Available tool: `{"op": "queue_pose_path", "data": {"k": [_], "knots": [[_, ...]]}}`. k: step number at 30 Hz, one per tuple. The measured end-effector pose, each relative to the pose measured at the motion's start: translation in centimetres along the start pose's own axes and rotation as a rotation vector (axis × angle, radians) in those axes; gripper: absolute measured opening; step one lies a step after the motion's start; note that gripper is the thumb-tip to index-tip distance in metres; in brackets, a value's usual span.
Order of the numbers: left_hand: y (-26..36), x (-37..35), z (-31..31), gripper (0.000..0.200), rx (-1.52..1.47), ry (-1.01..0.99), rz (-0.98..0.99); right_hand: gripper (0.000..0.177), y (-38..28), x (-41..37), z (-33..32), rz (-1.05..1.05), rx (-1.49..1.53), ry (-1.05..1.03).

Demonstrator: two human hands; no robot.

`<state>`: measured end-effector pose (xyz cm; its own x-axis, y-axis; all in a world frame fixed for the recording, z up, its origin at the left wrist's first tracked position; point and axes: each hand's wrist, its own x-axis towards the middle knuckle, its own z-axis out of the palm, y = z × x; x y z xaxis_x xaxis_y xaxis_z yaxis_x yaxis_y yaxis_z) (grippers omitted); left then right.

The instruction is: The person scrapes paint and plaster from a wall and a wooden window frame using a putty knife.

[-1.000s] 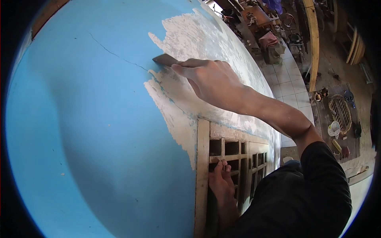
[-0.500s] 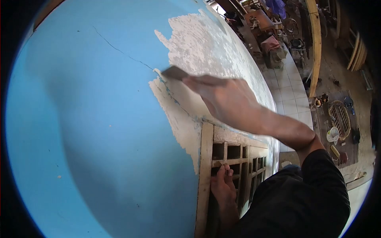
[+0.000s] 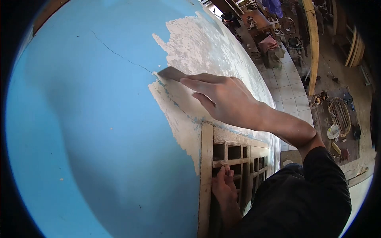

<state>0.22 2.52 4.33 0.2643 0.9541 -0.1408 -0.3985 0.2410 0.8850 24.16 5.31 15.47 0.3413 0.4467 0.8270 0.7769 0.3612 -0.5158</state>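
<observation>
My right hand (image 3: 226, 97) grips a flat scraper (image 3: 171, 74), its blade against the wall at the edge of the blue paint (image 3: 107, 91). A thin crack runs through the paint up and left from the blade. Around the scraper, the bare pale patch (image 3: 194, 43) shows rough, whitish plaster, with another strip reaching down to the window. Lower down, my left hand (image 3: 225, 185) has its fingers hooked round a bar of the wooden window frame (image 3: 206, 158).
Far below on the right are a tiled floor strip (image 3: 289, 85), a wooden post (image 3: 313, 47), a white bucket (image 3: 333, 131) and a roller (image 3: 336, 148). A wooden table (image 3: 260, 20) with clutter stands at the top right.
The scraper and my right hand have shifted slightly left, and a small white flake now shows above the blade. My left hand stays on the window bar.
</observation>
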Motion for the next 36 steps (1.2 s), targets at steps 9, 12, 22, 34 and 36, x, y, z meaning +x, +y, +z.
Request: {"op": "queue_pose_path", "data": {"k": [9,12,22,34,36], "knots": [[-0.3,0.2,-0.8,0.018,-0.014,0.020,-0.023,0.046,1.1,-2.3,-2.0,0.105,0.399,-0.059],[0.1,0.0,-0.3,0.017,0.008,-0.017,-0.006,0.044,1.8,-3.1,-1.1,0.064,0.211,-0.026],[-0.1,0.2,-1.1,0.022,0.020,-0.018,-0.061,0.049,0.5,-3.2,-0.1,-0.017,0.108,0.033],[-0.2,0.1,-1.3,0.028,-0.021,-0.055,-0.045,0.043,-1.0,-2.6,-0.2,0.026,0.144,0.048],[-0.3,0.4,-1.7,0.024,-0.029,-0.059,-0.060,0.042,-1.0,-2.4,-0.2,0.019,0.120,0.063]]}}
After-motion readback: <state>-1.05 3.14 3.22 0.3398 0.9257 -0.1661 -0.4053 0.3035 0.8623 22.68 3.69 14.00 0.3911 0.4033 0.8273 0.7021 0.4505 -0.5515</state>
